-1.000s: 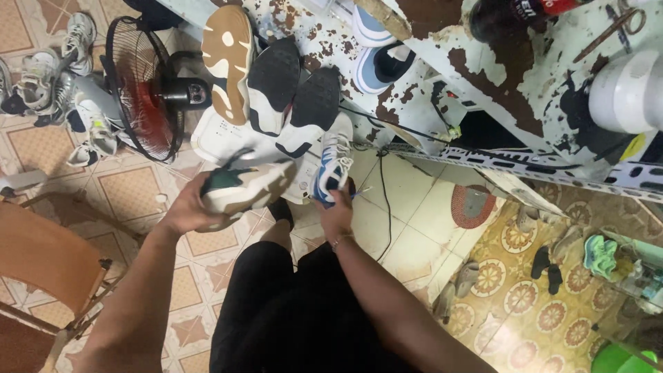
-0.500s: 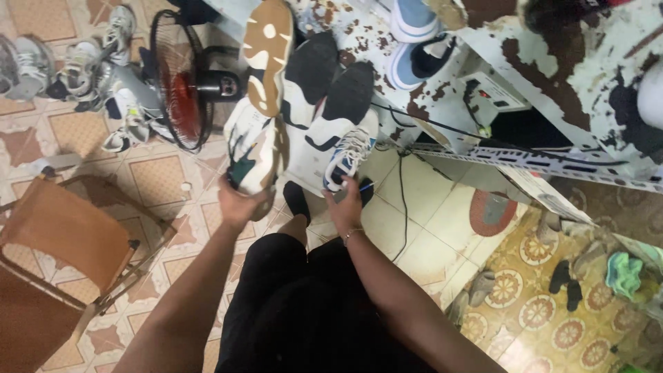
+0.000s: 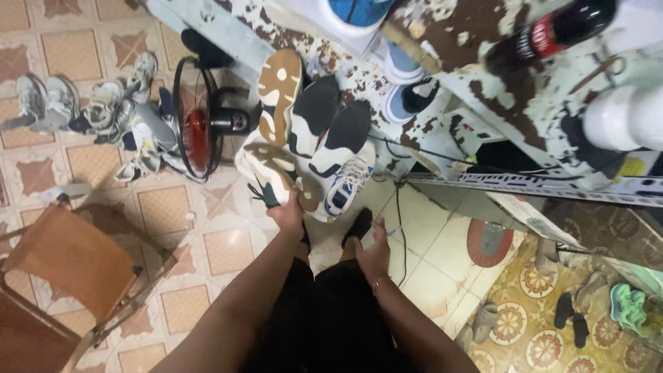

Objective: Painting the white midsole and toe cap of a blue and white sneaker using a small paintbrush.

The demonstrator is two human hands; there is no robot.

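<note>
My left hand (image 3: 286,214) grips a sneaker with a tan and white sole (image 3: 273,176), sole turned up, right beside a row of shoes leaning on the bench leg. That row holds a tan-soled shoe (image 3: 280,97), two black and white soles (image 3: 324,121) and a white and blue sneaker (image 3: 349,183). My right hand (image 3: 373,257) rests low by my knee with nothing in it, just below the white and blue sneaker. My legs in dark trousers fill the lower middle.
A red floor fan (image 3: 200,117) stands left of the shoe row, with a pile of grey sneakers (image 3: 103,110) beyond it. A wooden folding chair (image 3: 69,262) sits at lower left. The peeling bench (image 3: 483,76) carries a dark bottle (image 3: 552,31). A cable (image 3: 400,228) runs down the floor tiles.
My left hand has carried the sneaker forward against the row and turned its sole up. My right hand has come off the white and blue sneaker and dropped toward my knee.
</note>
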